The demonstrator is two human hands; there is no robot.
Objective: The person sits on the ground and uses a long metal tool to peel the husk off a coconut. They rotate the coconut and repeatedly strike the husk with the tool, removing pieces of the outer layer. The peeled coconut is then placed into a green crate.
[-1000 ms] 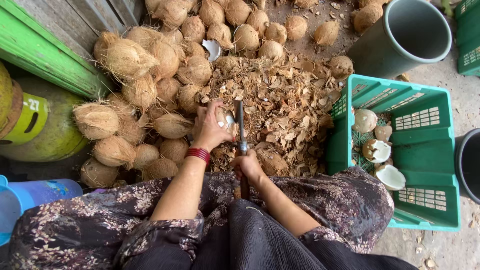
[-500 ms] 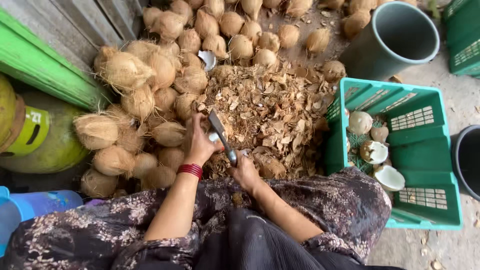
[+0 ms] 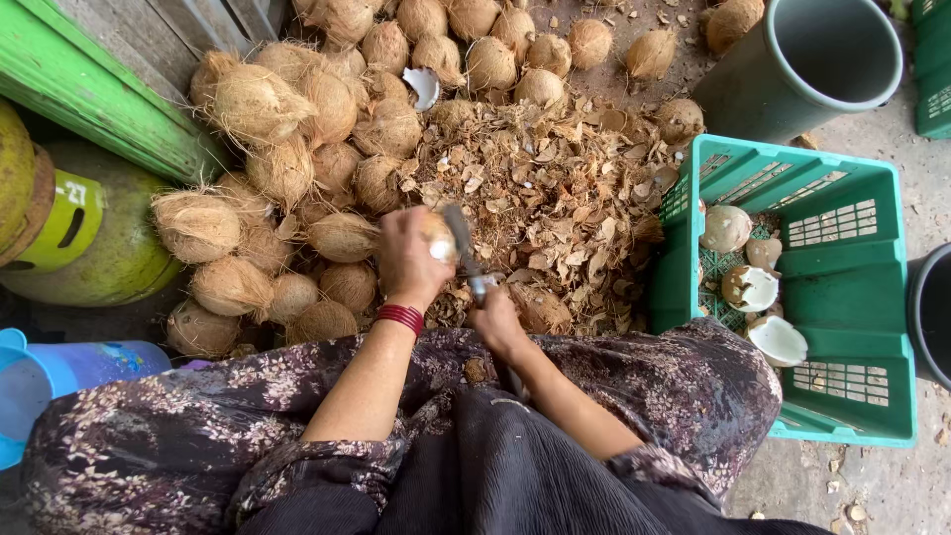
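Since the earlier frame the left hand [image 3: 408,260] has turned over, so its back now faces up, and the blade of the knife [image 3: 462,246] has swung from leaning left to standing nearly upright against the fruit.

That left hand's grip is clamped on a small coconut [image 3: 438,238], fingers curled over the top, wrist bent slightly inward, a red bangle [image 3: 400,317] round it. Just right of the coconut, the right hand [image 3: 495,317] is a closed fist on the knife handle, forearm running down toward the lap, blade tip touching the coconut's right side.

Beyond the coconut lies one broad heap of brown husk chips [image 3: 555,198]. Left of it and behind it sit well over twenty unpeeled husked coconuts [image 3: 258,104]. Right of it stands one green crate [image 3: 842,248], holding about four pale peeled pieces [image 3: 753,287]. One grey bucket [image 3: 802,69] stands behind the crate. Far left of the coconut are one green gas cylinder [image 3: 89,248] and one blue container [image 3: 40,381].
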